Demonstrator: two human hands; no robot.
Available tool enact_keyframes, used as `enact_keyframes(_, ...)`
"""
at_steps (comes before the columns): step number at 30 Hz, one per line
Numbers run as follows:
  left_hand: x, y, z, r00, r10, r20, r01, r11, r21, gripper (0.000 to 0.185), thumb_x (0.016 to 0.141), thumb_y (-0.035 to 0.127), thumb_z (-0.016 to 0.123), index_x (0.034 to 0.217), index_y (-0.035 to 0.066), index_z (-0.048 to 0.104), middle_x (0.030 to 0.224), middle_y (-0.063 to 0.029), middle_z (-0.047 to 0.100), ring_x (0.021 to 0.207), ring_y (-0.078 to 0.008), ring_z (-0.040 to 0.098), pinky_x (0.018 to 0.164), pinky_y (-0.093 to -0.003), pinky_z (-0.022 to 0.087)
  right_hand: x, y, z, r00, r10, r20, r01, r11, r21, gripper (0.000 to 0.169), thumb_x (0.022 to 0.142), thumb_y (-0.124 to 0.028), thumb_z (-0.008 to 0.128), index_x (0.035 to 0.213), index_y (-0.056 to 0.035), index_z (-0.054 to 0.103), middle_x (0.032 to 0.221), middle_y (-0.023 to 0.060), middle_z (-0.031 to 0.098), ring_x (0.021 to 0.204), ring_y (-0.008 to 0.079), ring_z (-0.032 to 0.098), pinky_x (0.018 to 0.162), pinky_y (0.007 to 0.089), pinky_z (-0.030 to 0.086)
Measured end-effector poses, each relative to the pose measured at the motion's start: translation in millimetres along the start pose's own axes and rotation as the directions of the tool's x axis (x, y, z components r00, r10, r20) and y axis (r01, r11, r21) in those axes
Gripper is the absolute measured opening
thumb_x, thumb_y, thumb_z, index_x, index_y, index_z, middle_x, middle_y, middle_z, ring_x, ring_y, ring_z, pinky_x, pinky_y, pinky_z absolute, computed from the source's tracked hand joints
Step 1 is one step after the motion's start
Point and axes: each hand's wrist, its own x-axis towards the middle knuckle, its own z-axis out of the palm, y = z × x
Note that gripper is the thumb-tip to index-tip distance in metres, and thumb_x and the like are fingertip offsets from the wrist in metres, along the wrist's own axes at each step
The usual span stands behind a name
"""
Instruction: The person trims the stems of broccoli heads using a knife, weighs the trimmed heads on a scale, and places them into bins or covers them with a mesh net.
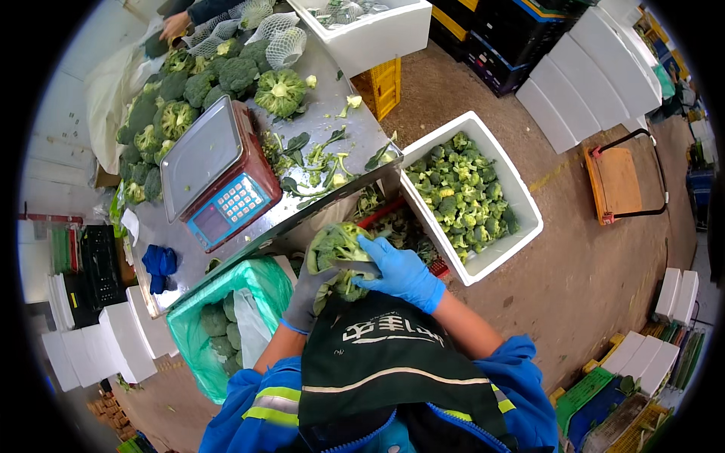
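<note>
My left hand (305, 297), in a grey glove, holds a broccoli head (334, 243) in front of my apron. In a blue glove, my right hand (403, 276) grips a knife; its blade (357, 265) lies across the cut stalks of the broccoli. The knife's handle is hidden in the fist. To the right of my hands stands a white foam box (506, 170) with many cut broccoli florets (461, 195) inside. Below the table edge, a red crate (439, 266) contains leaf and stem trimmings (405, 226).
A metal table (354, 136) carries a digital scale (226, 175), heaped broccoli heads (198, 85) and leaf scraps (320, 164). A green-lined box (187, 334) of broccoli stands at left. Another person's hand (177, 25) touches the far pile. A platform trolley (620, 181) stands at right.
</note>
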Motion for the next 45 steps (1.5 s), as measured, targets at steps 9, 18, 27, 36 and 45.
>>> enact_keyframes(9, 21.3, 31.9, 17.2, 0.981, -0.037, 0.188, 0.028, 0.998, 0.051, 0.078, 0.074, 0.001, 0.071, 0.144, 0.001, 0.038, 0.134, -0.0121, 0.054, 0.119, -0.0230, 0.057, 0.101, -0.0354, 0.047, -21.1, 27.8, -43.3, 0.869, 0.193, 0.456, -0.493, 0.261, 0.830, 0.053, 0.088, -0.030, 0.069, 0.132, -0.0041, 0.057, 0.079, 0.0049, 0.065, 0.051, 0.0062, 0.053, 0.046, 0.0209, 0.041)
enact_keyframes(18, 45.7, 27.5, 34.1, 0.966, 0.236, 0.104, -0.258, 0.883, 0.392, 0.089, 0.068, 0.000, 0.072, 0.148, 0.000, 0.031, 0.140, -0.0131, 0.046, 0.127, -0.0222, 0.049, 0.105, -0.0347, 0.043, -47.9, 32.6, -19.6, 0.949, 0.314, -0.036, -0.316, 0.936, -0.156, 0.050, 0.097, -0.024, 0.049, 0.145, -0.0139, 0.041, 0.094, 0.0168, 0.060, 0.062, 0.0365, 0.064, 0.053, 0.0486, 0.050)
enact_keyframes(27, 44.6, 15.0, 45.1, 0.914, 0.335, 0.227, -0.393, 0.602, 0.695, 0.098, 0.065, 0.006, 0.074, 0.150, 0.002, 0.026, 0.145, -0.0130, 0.039, 0.133, -0.0243, 0.042, 0.111, -0.0378, 0.036, -58.2, 54.1, 13.6, 0.824, 0.549, 0.142, -0.519, 0.831, -0.201, 0.048, 0.092, -0.018, 0.050, 0.136, -0.0006, 0.048, 0.099, 0.0237, 0.064, 0.069, 0.0376, 0.067, 0.062, 0.0483, 0.053)
enact_keyframes(36, 38.3, 24.6, 64.2, 0.883, 0.221, 0.414, -0.466, 0.519, 0.716, 0.108, 0.062, 0.010, 0.077, 0.153, 0.004, 0.019, 0.151, -0.0128, 0.033, 0.138, -0.0233, 0.036, 0.112, -0.0380, 0.034, -13.3, 17.5, -38.3, 0.909, 0.400, -0.116, -0.354, 0.888, 0.292, 0.072, 0.082, -0.027, 0.070, 0.147, -0.0173, 0.040, 0.113, 0.0175, 0.055, 0.091, 0.0319, 0.059, 0.085, 0.0370, 0.050)
enact_keyframes(45, 33.6, 33.6, 66.6, 0.954, 0.062, 0.292, -0.088, 0.993, 0.077, 0.088, 0.073, 0.005, 0.069, 0.151, 0.005, 0.029, 0.145, -0.0124, 0.045, 0.130, -0.0262, 0.049, 0.108, -0.0375, 0.042, -41.2, 65.3, -79.5, 0.785, 0.599, -0.158, -0.235, 0.523, 0.819, 0.064, 0.084, -0.016, 0.071, 0.141, -0.0028, 0.045, 0.110, 0.0073, 0.067, 0.088, 0.0151, 0.065, 0.076, 0.0288, 0.054)
